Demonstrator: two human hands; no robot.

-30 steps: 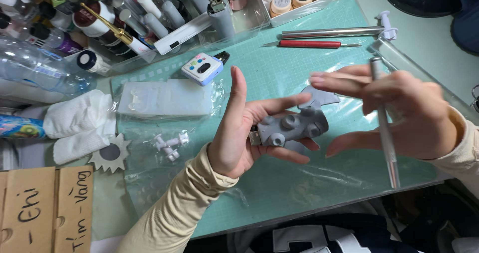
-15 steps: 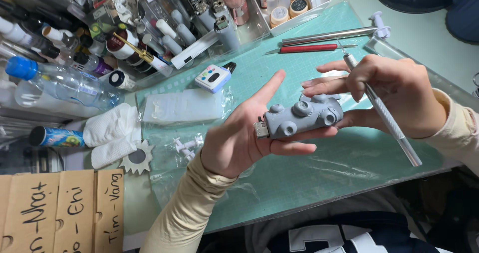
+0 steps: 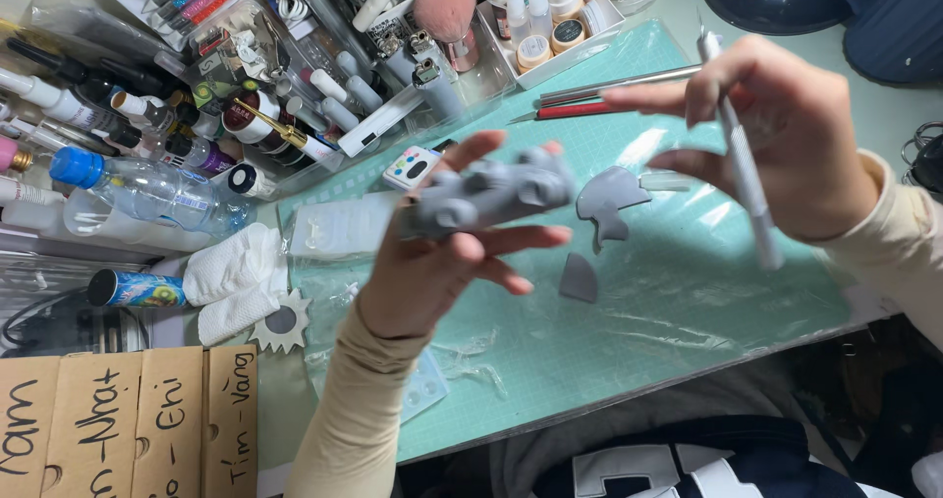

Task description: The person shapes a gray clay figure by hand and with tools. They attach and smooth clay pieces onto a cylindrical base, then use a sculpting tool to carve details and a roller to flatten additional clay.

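My left hand holds a grey moulded model part with round knobs, lifted above the green cutting mat. My right hand is raised to the right of it, gripping a slim silver craft knife that points down and to the right. Two loose grey pieces lie on the mat under clear plastic film: a larger curved one and a smaller wedge.
Trays of paint bottles, markers and a pink brush crowd the back left. A plastic water bottle, white tissues, a small can, a gear-shaped piece, a red tool and cardboard dividers surround the mat.
My left hand has raised and turned the grey part further left. My right hand has pulled away from it, lifting up and right with the knife. The loose grey pieces are now uncovered.
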